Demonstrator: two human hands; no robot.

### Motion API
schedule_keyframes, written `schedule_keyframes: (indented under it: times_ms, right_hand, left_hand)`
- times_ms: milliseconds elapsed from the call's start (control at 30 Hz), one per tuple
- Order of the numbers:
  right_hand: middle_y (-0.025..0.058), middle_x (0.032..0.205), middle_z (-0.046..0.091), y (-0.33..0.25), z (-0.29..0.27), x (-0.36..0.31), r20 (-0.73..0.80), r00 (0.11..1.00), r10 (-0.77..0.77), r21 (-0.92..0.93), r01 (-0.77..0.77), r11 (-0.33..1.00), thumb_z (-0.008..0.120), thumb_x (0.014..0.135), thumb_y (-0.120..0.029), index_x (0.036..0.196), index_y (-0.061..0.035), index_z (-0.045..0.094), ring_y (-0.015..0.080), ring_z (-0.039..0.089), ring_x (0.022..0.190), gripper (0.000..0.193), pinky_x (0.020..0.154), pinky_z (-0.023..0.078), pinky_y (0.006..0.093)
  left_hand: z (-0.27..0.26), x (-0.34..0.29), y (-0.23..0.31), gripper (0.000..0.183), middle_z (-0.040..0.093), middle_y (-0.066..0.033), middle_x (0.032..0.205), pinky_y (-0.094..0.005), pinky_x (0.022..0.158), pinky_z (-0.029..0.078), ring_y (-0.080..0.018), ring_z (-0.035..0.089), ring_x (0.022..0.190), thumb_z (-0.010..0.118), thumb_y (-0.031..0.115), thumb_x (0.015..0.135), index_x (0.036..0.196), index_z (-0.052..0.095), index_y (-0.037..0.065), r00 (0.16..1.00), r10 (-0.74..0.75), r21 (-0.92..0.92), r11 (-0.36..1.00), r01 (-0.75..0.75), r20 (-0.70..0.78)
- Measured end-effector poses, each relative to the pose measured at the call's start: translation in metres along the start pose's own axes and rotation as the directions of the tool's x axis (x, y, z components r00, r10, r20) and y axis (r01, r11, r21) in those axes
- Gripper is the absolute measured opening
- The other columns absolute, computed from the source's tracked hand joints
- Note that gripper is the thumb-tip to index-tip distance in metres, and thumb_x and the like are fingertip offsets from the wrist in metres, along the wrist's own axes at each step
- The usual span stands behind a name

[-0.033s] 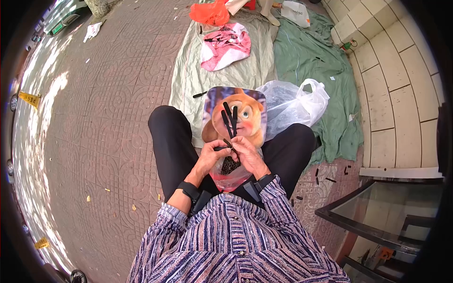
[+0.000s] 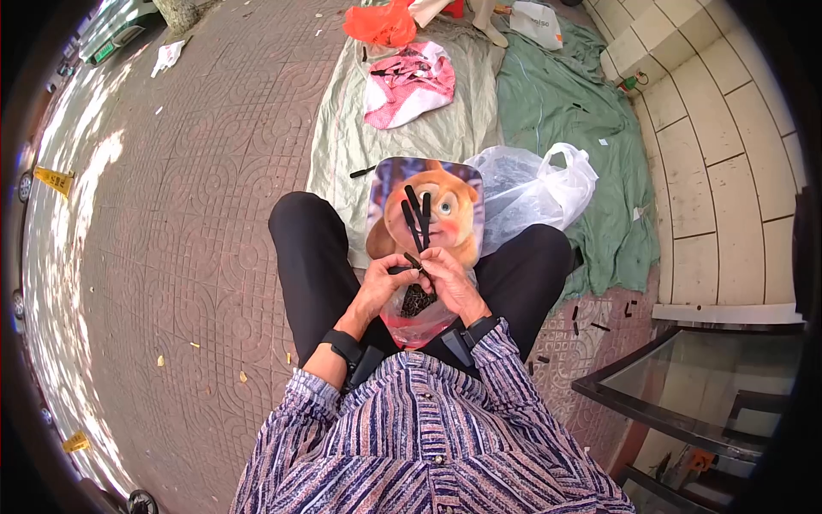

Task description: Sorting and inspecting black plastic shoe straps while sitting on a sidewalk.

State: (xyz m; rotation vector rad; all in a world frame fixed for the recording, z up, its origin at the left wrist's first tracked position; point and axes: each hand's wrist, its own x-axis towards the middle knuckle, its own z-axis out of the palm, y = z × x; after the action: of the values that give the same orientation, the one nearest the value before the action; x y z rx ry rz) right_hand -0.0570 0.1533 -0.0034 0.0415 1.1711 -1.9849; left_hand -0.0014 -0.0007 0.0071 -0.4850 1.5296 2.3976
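My two hands meet over my lap, fingers pinched together. My left hand [image 2: 379, 287] grips a short black stick-like piece [image 2: 412, 260]. My right hand [image 2: 456, 284] pinches close beside it, its fingertips at the same small piece; any separate part between them is too small to make out. Just beyond my fingers, several slim black strips [image 2: 425, 224] lie on a square board [image 2: 467, 176] printed with an orange cartoon face. Under my hands, a clear plastic bag [image 2: 402, 329] holds a heap of small dark parts [image 2: 418, 300].
A white plastic bag [image 2: 572, 184] rests on the green cloth [image 2: 621, 224] at right. Ahead, a pink-and-white cloth [image 2: 402, 110] bears black pieces, near a red bag [image 2: 381, 24]. Black pieces [image 2: 599, 326] lie on the paving. A glass-topped black frame [image 2: 685, 377] stands at lower right.
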Motion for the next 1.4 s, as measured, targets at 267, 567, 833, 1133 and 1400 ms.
schedule_keyframes:
  times_ms: [267, 567, 833, 1133, 1400]
  right_hand:
    - [-0.0002, 0.073, 0.052, 0.0, -0.002, 0.001, 0.02, 0.999, -0.039, -0.104, 0.041, 0.994, 0.054, 0.079, -0.009, 0.096, -0.0075, 0.046, 0.007, 0.047, 0.058, 0.019, 0.051, 0.037, 0.0184]
    - [0.0015, 0.071, 0.052, 0.001, -0.005, 0.002, -0.032, 0.992, -0.122, -0.228, 0.112, 0.967, 0.053, 0.075, -0.006, 0.099, -0.0059, 0.043, 0.0068, 0.046, 0.056, 0.026, 0.05, 0.037, 0.0178]
    - [0.0002, 0.072, 0.049, 0.001, -0.004, 0.001, -0.002, 0.991, -0.135, -0.247, 0.13, 0.96, 0.051, 0.075, -0.005, 0.099, -0.0063, 0.041, 0.0064, 0.046, 0.059, 0.026, 0.053, 0.037, 0.0177]
    - [0.0014, 0.076, 0.049, 0.002, -0.001, 0.002, -0.027, 0.99, -0.136, -0.199, 0.128, 0.972, 0.048, 0.077, -0.003, 0.101, -0.0057, 0.04, 0.0079, 0.049, 0.062, 0.025, 0.056, 0.04, 0.0192]
    - [0.004, 0.083, 0.053, 0.002, -0.003, 0.001, 0.031, 0.992, -0.12, -0.193, 0.124, 0.973, 0.05, 0.081, -0.002, 0.104, -0.0062, 0.04, 0.0095, 0.052, 0.064, 0.026, 0.055, 0.042, 0.0197]
  left_hand:
    - [0.001, 0.001, -0.002, 0.014, 0.059, -0.0059, 0.085, -0.0272, 0.08, 0.044, -0.0136, 0.057, 0.078, 0.06, 0.001, 0.075, 0.089, 0.058, -0.001, 1.0, 0.013, -0.1, 0.995, -0.013, -0.003]
    - [-0.003, 0.002, -0.004, 0.021, 0.052, -0.0059, 0.099, -0.0262, 0.081, 0.043, -0.0146, 0.054, 0.089, 0.057, -0.002, 0.074, 0.094, 0.061, 0.0, 0.994, 0.08, 0.145, 0.987, -0.069, -0.069]
    - [0.003, -0.003, 0.005, 0.02, 0.061, -0.0036, 0.084, -0.0219, 0.074, 0.046, -0.0112, 0.058, 0.076, 0.058, 0.001, 0.077, 0.097, 0.058, 0.0, 0.999, 0.013, -0.017, 1.0, -0.013, 0.034]
    - [0.004, -0.003, 0.006, 0.018, 0.059, -0.0039, 0.084, -0.0206, 0.069, 0.046, -0.011, 0.057, 0.072, 0.058, 0.005, 0.08, 0.096, 0.057, -0.001, 0.993, 0.099, -0.108, 0.99, -0.091, 0.067]
    - [-0.002, 0.002, -0.006, 0.019, 0.049, -0.0082, 0.095, -0.0291, 0.085, 0.037, -0.0176, 0.047, 0.095, 0.058, 0.01, 0.079, 0.097, 0.062, 0.004, 0.986, 0.13, 0.149, 0.982, -0.114, -0.104]
